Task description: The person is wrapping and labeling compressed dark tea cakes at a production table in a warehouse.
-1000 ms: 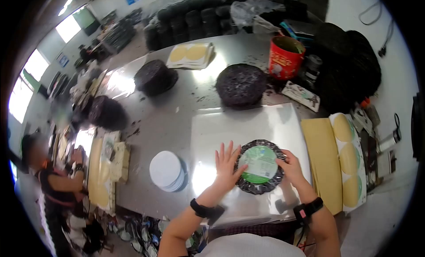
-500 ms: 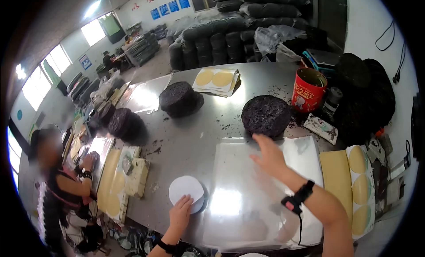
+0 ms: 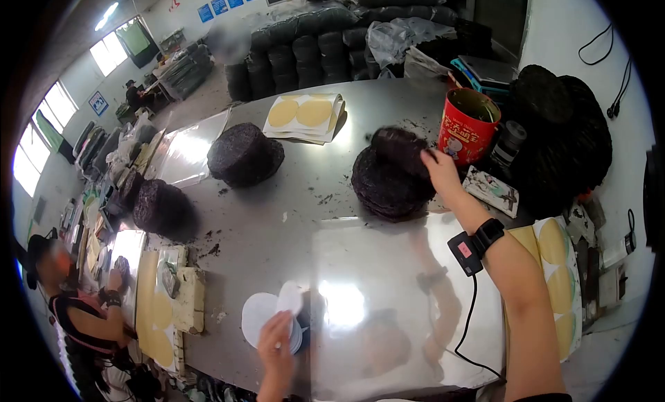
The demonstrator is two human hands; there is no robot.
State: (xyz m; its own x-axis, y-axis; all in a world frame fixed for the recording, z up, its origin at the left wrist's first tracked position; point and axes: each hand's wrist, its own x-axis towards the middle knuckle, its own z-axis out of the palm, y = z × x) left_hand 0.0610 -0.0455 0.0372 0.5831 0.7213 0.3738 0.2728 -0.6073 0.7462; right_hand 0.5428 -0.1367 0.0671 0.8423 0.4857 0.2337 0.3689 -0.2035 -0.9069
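My right hand [image 3: 443,175] is closed on the edge of a thin, round, dark sheet [image 3: 400,151] that looks like dried seaweed. It has tilted this sheet up off a stack of similar round sheets [image 3: 388,194]. At the lower middle my left hand [image 3: 277,350], somewhat blurred, pinches a white paper disc [image 3: 291,296] held up at a slant. Below and beside it lies a pile of white paper discs [image 3: 258,317]. In front of me a clear, shiny plastic sheet [image 3: 388,263] is spread on the metal table [image 3: 277,215].
More dark stacks [image 3: 239,156] stand to the left. A red tin [image 3: 470,125], a dark jar [image 3: 509,142] and a large dark heap [image 3: 568,145] are at the right. Printed sheets with yellow circles [image 3: 301,114] lie at the back. A co-worker [image 3: 83,301] works at the left edge.
My right hand has reached the dark stack and lifted the edge of its top sheet. My left hand has raised a paper disc from the pile. The camera view has shifted right.
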